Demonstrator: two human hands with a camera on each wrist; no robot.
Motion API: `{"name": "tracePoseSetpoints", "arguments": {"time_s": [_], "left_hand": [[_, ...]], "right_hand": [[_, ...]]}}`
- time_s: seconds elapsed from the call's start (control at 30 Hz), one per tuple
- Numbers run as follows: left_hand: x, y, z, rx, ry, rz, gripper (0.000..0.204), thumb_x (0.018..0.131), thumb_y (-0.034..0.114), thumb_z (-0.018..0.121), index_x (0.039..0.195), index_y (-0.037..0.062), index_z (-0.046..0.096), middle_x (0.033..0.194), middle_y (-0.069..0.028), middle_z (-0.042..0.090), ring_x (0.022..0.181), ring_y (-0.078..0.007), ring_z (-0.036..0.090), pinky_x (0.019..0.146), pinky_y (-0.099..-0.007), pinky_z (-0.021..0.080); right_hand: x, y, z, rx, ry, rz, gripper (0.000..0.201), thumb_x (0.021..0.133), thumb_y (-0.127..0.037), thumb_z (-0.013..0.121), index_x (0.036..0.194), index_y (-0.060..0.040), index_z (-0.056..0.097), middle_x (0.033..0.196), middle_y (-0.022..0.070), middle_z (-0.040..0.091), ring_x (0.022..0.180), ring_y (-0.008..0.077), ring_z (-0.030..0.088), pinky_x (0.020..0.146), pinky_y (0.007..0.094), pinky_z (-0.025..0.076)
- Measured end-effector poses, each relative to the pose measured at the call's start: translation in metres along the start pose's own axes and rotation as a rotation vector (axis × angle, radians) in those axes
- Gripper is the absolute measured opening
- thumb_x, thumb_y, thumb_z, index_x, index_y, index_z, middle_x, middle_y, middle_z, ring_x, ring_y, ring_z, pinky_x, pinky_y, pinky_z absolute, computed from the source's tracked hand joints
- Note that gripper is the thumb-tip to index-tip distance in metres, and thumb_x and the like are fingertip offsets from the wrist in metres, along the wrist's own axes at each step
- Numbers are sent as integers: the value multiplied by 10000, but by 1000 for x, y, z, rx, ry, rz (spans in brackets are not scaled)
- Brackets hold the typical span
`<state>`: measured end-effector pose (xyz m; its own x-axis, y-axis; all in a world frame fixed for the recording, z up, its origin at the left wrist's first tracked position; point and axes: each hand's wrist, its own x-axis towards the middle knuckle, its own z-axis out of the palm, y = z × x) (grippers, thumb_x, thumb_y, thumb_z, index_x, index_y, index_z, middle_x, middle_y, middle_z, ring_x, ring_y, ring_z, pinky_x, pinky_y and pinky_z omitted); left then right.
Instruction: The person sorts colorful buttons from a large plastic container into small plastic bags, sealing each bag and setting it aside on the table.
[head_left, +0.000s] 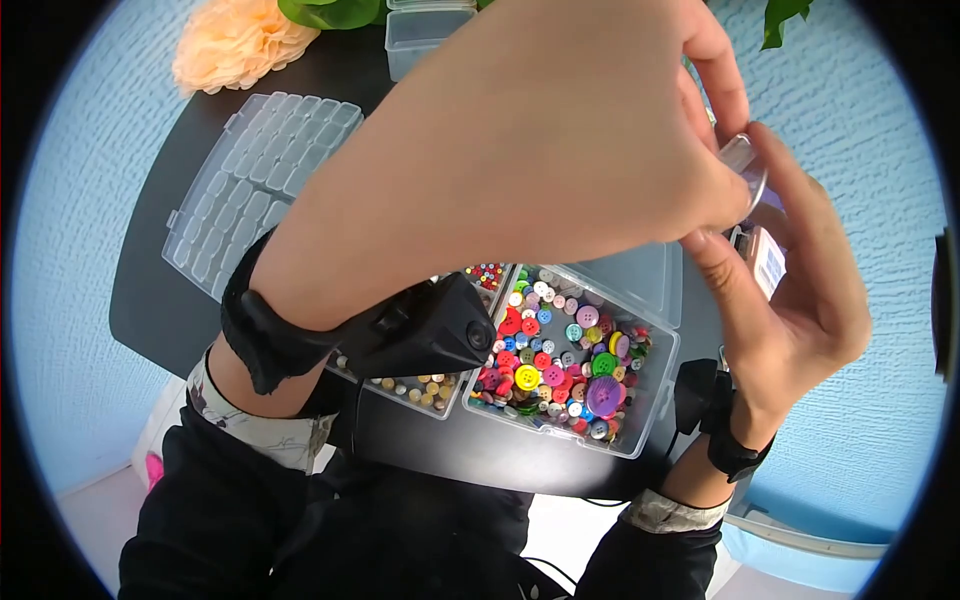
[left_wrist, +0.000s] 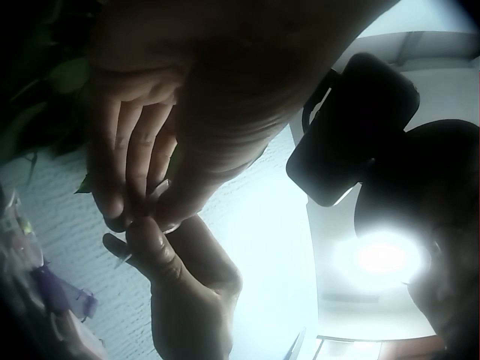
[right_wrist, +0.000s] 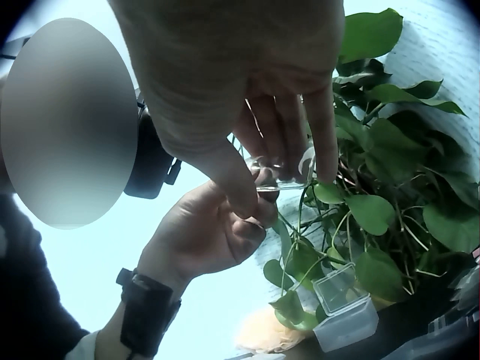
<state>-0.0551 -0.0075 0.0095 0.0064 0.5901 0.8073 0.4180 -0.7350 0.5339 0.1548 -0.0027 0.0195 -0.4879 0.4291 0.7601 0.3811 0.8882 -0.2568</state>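
Note:
Both hands meet at the upper right of the head view, raised above the table. Between them is a small clear plastic piece (head_left: 742,158), also visible as a see-through edge (right_wrist: 283,184) in the right wrist view. My left hand (head_left: 640,130) reaches across from the left and pinches it with thumb and fingers. From below, my right hand (head_left: 805,285) grips its other side, thumb and forefinger spread around it. In the left wrist view, the fingers cover most of the piece; its exact kind cannot be told.
A clear box of colourful buttons (head_left: 570,375) sits open on the black table (head_left: 420,455), under the left forearm. Left of it lies an organizer of small lidded compartments (head_left: 235,200). Leafy plants (right_wrist: 390,180), a peach paper flower (head_left: 240,45) and a small clear box (head_left: 415,40) stand behind.

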Motion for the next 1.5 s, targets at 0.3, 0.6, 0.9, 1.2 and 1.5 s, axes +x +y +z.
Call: {"name": "tracePoseSetpoints", "arguments": {"time_s": [0.3,0.6,0.9,1.2,1.5], "left_hand": [[-6,16,-6,-2,-56,-119,96,727,-23,707,790,-1,637,783,-138,646,727,-248,654,644,-312,507],[-7,24,-15,-15,-121,-224,87,743,-27,706,804,-1,651,810,-132,662,751,-230,666,664,-299,518],[12,18,20,-169,-195,-292,79,758,-31,704,819,0,665,837,-127,678,775,-212,679,684,-287,529],[8,16,6,-277,-230,-356,73,774,-35,703,833,0,678,864,-121,693,799,-194,691,704,-274,540],[8,23,4,-318,-296,-417,71,789,-39,702,847,1,692,892,-116,709,823,-176,703,724,-262,551]], "right_hand": [[-2,4,3,-60,9,-72,599,676,-46,867,1225,57,649,1140,195,696,999,250,684,845,333,567],[-6,6,3,-100,42,-75,533,731,-36,839,1220,61,651,1164,191,692,1015,253,688,874,357,564],[6,10,14,-24,-47,-303,505,641,13,839,1128,42,705,1027,148,725,904,233,701,780,306,568],[-3,9,-1,-73,-131,-222,495,638,11,837,1116,35,709,1010,142,722,881,231,692,761,306,560],[-14,4,-3,-77,-160,-136,483,634,7,835,1102,26,713,991,136,718,856,229,682,740,306,551]]}}
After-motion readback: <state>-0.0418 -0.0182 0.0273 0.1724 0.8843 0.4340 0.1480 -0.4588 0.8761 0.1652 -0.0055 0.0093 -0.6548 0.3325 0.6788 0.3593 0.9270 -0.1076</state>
